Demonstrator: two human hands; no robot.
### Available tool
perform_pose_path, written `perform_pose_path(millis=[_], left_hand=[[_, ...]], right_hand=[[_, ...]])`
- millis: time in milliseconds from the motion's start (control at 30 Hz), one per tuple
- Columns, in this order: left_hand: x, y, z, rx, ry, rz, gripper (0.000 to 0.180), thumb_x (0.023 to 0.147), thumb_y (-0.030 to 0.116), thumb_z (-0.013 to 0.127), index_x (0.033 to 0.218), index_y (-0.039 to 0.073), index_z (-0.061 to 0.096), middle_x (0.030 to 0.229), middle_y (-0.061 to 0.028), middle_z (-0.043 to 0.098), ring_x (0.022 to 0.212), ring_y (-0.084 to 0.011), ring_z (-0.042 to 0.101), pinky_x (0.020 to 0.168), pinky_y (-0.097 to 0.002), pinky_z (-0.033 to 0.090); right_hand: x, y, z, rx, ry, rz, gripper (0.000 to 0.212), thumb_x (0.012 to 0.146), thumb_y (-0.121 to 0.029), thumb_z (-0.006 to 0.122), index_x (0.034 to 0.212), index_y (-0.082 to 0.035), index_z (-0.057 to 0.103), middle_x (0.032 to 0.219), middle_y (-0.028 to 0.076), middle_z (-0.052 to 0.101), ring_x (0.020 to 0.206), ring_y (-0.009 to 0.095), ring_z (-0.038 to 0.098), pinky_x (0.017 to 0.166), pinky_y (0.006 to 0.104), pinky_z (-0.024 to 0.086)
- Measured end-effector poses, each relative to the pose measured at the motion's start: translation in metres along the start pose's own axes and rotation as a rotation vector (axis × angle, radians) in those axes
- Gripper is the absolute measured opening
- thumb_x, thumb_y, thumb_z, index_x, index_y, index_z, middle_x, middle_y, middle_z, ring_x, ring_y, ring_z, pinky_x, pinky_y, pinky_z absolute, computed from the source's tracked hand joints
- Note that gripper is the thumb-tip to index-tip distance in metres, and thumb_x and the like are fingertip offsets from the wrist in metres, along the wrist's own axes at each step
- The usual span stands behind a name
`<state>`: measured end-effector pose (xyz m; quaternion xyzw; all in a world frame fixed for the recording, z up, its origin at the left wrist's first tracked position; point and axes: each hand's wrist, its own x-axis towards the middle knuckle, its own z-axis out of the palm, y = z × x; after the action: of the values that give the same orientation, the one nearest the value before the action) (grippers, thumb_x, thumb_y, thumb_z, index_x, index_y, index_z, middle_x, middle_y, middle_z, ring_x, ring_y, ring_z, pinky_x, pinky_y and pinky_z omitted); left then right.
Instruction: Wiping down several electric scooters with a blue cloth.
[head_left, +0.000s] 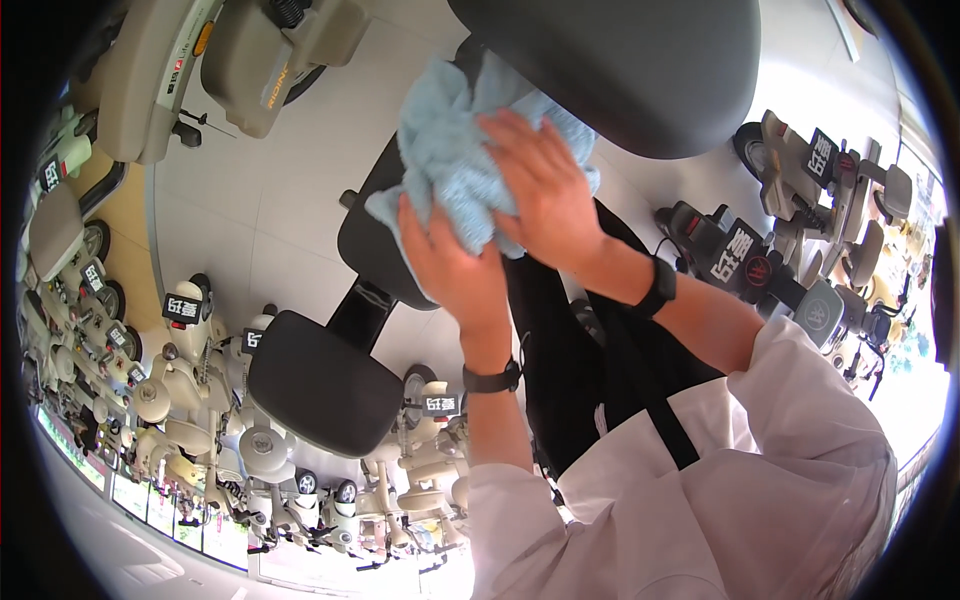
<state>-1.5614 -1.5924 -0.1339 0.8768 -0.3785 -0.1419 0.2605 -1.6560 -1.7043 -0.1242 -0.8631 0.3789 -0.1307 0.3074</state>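
Note:
A light blue cloth (pixel 440 125) lies bunched over a dark scooter seat (pixel 375 235), tucked close to the edge of a larger dark seat (pixel 640 75) ahead of it. My right hand (pixel 548 200) presses on the cloth from the right, fingers laid across its folds and thumb against it. At the cloth's near left edge, my left hand (pixel 450 262) grips it, with fingertips partly sunk in the fabric. What lies beneath the cloth is hidden. Closer to me, a dark backrest pad (pixel 325 383) joins the seat by a black bracket (pixel 362 312).
Beige scooters (pixel 270 70) stand on the far left. More line the left and near side, such as a cream one (pixel 190 380). On the right are further scooters, one with a black plate (pixel 738 255). Pale tiled floor (pixel 225 200) lies between.

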Motion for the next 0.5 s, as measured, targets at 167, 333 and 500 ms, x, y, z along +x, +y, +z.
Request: perform_pose_path(millis=[167,333,500], left_hand=[[-0.034,-0.042,-0.042,-0.058,0.155,-0.317,0.056,0.093,0.02,0.074,0.138,-0.005,0.051,0.143,-0.0261,0.053,0.131,-0.0445,0.054,0.107,-0.0514,0.047],[-0.032,-0.049,-0.044,-0.005,0.15,-0.296,0.055,0.091,0.013,0.07,0.139,-0.006,0.048,0.139,-0.0263,0.054,0.125,-0.0458,0.056,0.105,-0.0513,0.047],[-0.004,-0.006,-0.001,0.085,0.105,-0.094,0.064,0.079,0.018,0.078,0.136,-0.002,0.056,0.145,-0.0272,0.051,0.132,-0.0494,0.05,0.11,-0.0558,0.042]], right_hand=[[0.006,-0.063,0.049,0.072,-0.129,-0.227,0.05,0.074,-0.021,0.073,0.12,-0.002,0.07,0.145,0.011,0.059,0.139,0.029,0.052,0.12,0.0497,0.035],[0.02,-0.045,0.057,0.204,-0.156,-0.364,0.044,0.075,-0.02,0.075,0.116,-0.004,0.069,0.143,0.01,0.06,0.139,0.026,0.052,0.12,0.0457,0.038],[0.012,0.017,0.006,0.099,-0.042,-0.268,0.055,0.068,-0.018,0.081,0.119,-0.003,0.067,0.145,0.009,0.058,0.138,0.028,0.052,0.114,0.0453,0.046]])
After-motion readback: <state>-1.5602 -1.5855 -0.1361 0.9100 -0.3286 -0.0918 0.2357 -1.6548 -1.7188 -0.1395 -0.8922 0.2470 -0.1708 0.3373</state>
